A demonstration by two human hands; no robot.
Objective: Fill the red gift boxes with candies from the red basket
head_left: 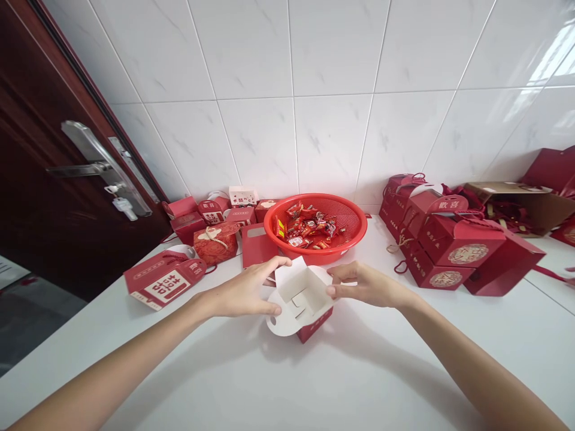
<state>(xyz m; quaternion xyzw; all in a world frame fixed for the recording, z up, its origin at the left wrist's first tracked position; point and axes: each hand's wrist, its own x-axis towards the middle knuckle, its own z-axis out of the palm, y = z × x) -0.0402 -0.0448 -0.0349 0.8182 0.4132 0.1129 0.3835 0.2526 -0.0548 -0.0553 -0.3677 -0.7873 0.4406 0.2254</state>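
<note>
A small red gift box (309, 299) with a white inside is between my hands, its top flaps spread apart and nothing inside but the folded bottom tabs. My left hand (251, 287) grips its left flaps, fingers behind and thumb in front. On the other side, my right hand (359, 286) pinches the right edge of the box between thumb and fingers. Just behind it stands a red plastic basket (354, 242) with several wrapped candies (309, 226) in it. A flat red piece of card (257, 244) lies left of the basket.
Several finished-looking red boxes (164, 276) are grouped at the left near the door (40, 120). More red boxes (449, 239) are stacked at the right. Beyond them lies a brown cardboard carton (534, 209) on its side. A tiled wall (332, 137) closes off the back.
</note>
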